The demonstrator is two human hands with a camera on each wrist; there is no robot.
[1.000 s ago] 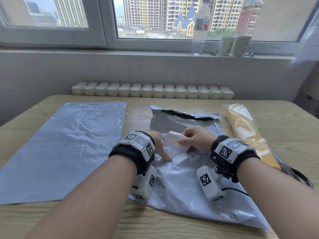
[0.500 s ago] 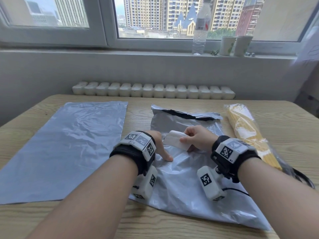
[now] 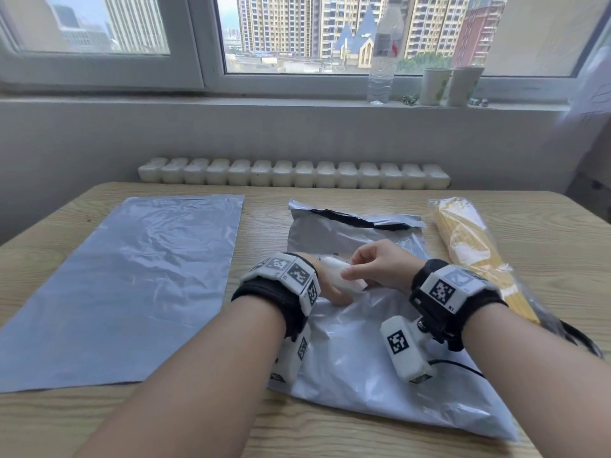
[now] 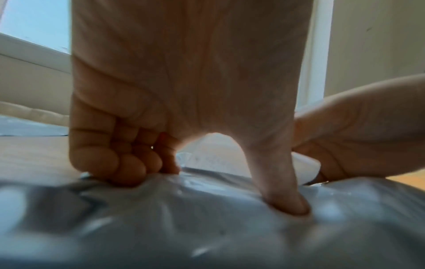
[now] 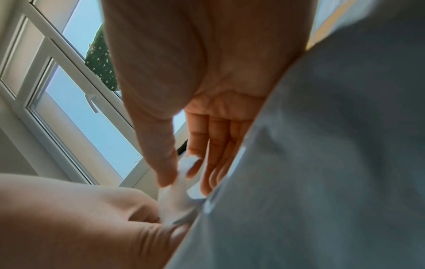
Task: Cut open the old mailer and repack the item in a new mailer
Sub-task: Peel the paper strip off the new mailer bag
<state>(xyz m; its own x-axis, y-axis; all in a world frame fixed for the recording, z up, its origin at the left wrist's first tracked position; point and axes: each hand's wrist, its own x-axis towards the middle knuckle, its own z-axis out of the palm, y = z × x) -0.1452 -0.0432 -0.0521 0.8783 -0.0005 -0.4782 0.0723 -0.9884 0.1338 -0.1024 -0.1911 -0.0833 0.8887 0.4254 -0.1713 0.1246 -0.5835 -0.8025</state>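
Observation:
The old grey mailer (image 3: 363, 358) lies on the table in front of me, its far end cut open and showing black lining. My left hand (image 3: 330, 292) rests on it with fingers curled under and the thumb pressed into the film (image 4: 287, 205). My right hand (image 3: 350, 271) pinches a white label (image 3: 337, 280) between thumb and forefinger (image 5: 165, 174), lifting it off the mailer's face. The new mailer (image 3: 125, 285) lies flat at the left. A long yellow item in a clear bag (image 3: 472, 256) lies at the right, beside the old mailer.
The wooden table (image 3: 545, 259) ends at a grey wall under a window. A row of white blocks (image 3: 294, 173) lines its far edge. A water bottle (image 3: 383, 51) and two cups (image 3: 449, 85) stand on the sill. A black cable (image 3: 575, 338) trails at the right.
The right hand has worked the white label slightly lower and closer to the left hand. The left hand stays pressed on the old mailer.

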